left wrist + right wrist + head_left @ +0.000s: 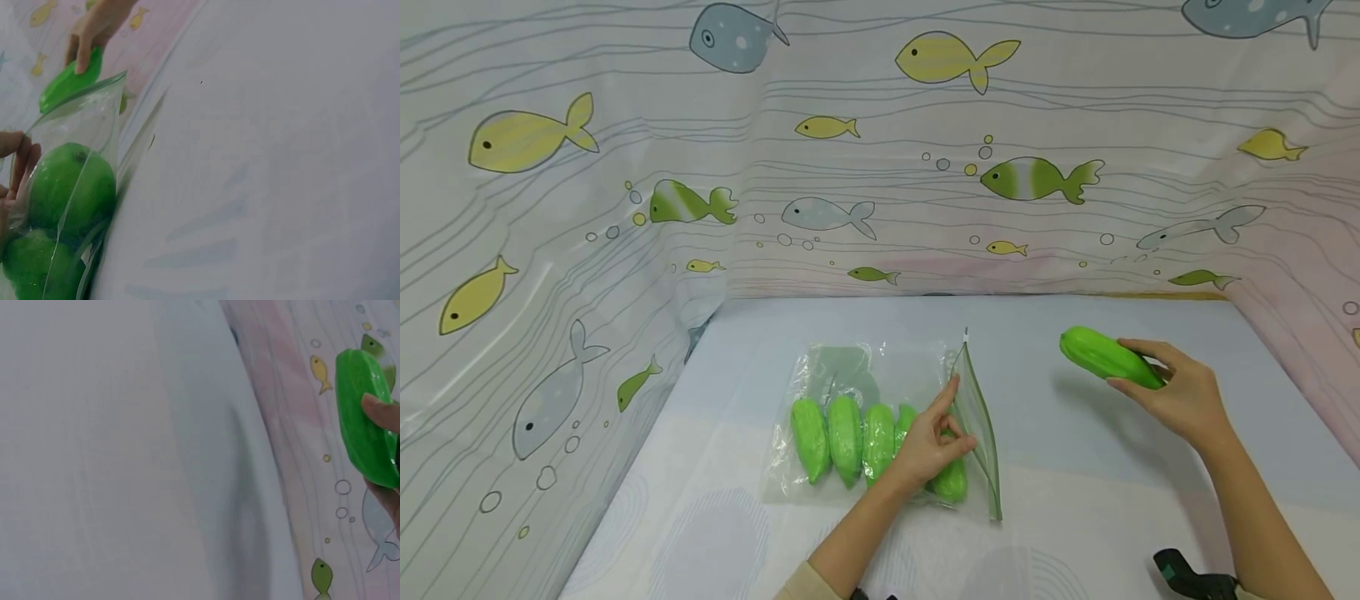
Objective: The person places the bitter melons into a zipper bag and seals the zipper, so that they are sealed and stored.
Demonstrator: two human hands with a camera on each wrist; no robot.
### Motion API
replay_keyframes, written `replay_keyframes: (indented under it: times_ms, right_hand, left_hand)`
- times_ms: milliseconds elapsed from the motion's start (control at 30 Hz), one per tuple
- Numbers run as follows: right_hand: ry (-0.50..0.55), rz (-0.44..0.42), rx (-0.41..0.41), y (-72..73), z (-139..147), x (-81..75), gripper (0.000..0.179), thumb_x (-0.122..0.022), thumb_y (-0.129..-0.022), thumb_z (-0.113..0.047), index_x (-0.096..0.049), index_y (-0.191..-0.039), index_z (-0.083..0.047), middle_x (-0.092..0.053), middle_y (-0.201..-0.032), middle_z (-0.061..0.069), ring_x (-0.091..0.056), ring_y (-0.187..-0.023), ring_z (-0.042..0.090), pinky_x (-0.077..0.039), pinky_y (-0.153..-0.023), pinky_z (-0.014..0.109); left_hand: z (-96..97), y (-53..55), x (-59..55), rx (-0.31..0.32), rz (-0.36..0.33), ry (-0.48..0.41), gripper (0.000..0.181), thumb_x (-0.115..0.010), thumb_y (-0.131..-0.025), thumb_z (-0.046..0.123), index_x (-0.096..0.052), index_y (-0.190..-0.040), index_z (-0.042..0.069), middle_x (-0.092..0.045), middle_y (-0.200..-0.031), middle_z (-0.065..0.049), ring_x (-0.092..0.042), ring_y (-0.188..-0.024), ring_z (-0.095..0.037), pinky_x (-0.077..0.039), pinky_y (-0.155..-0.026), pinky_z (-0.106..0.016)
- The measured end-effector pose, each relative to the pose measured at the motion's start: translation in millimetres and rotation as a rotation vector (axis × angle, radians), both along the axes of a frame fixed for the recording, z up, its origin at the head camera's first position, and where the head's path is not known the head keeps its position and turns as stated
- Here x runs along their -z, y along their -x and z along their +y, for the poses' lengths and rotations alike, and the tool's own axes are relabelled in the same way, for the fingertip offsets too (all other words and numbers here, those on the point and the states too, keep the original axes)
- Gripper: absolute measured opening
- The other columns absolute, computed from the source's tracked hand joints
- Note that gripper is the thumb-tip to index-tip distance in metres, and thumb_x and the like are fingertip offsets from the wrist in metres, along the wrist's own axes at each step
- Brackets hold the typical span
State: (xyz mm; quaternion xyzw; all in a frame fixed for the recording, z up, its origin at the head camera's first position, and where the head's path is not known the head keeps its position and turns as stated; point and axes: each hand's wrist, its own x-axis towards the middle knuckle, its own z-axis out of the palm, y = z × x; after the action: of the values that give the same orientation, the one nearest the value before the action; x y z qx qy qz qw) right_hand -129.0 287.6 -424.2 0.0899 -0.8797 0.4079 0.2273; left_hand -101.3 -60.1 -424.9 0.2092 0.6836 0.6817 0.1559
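My right hand (1187, 396) holds a long green toy vegetable (1097, 354) above the table, thumb on one side and fingers on the other. Faint ribs show on its glossy skin in the right wrist view (356, 412). A clear zip bag (910, 367) lies flat to the left, with several like green vegetables (809, 437) in a row inside. At the bag's right end my left hand (922, 450) holds the edge of the parted mouth between curled fingers and thumb, its index finger stretched along the rim. That hand hides part of the row.
The table (715, 442) has a pale cover with round patterns. A sheet printed with fish (865, 175) stands behind it and at both sides. A dark strap device (1195, 575) sits at the right wrist.
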Motion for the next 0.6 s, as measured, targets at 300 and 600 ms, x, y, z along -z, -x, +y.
replay_keyframes:
  times_ms: [300, 600]
  right_hand:
    - [0.040, -0.028, -0.022, -4.8, -7, -2.3, 0.056, -0.085, -0.067, 0.003, -0.065, -0.119, 0.000, -0.056, -0.110, -0.025, -0.047, -0.102, -0.012, -0.039, -0.081, -0.001]
    - [0.048, 0.025, -0.053, -11.2, -11, -2.5, 0.059, -0.085, -0.062, 0.010, -0.066, -0.117, 0.000, -0.059, -0.110, -0.020, -0.050, -0.102, -0.009, -0.040, -0.082, 0.000]
  left_hand:
    - [0.0, -0.4, 0.8, -0.003, -0.007, -0.013, 0.085, -0.063, -0.087, -0.011, -0.010, -0.152, 0.000, -0.035, -0.134, -0.032, -0.053, -0.076, -0.003, -0.049, -0.062, -0.011]
    - [0.2, -0.4, 1.3, -0.007, -0.014, -0.019, 0.086, -0.063, -0.086, -0.011, -0.010, -0.153, 0.001, -0.034, -0.136, -0.032, -0.054, -0.075, -0.003, -0.048, -0.061, -0.011]
